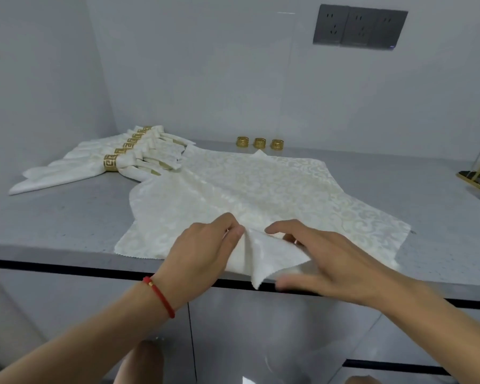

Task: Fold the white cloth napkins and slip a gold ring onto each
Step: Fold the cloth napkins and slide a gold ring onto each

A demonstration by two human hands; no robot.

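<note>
**Kid:** Why are both hands so close together?

**Helper:** They are working on the same bit of cloth. The left hand [205, 245] has its finger and thumb closed on a raised fold of the white napkin [233, 189]. The right hand [324, 261] sits just beside that pinch. Its fingers lie spread on the lifted corner [266, 261], with the thumb tucked under. It looks like a loose hold, not a tight squeeze.

**Kid:** Why there?

**Helper:** I think a pleat starts at the near corner. One hand keeps the fold up, and the other pushes more cloth in.

**Kid:** Where is the rest of the napkin?

**Helper:** It lies flat on the grey counter [67, 217], stretching away from the pinch.

**Kid:** And the gold rings?

**Helper:** Three loose gold rings [259, 143] stand far past the pinch, beyond the napkin's far edge. They wait out of the way, I guess.

**Kid:** What about those ones?

**Helper:** The finished napkins [75, 167] lie in a row, far off to the left of the pinch, each already in a ring.
</note>
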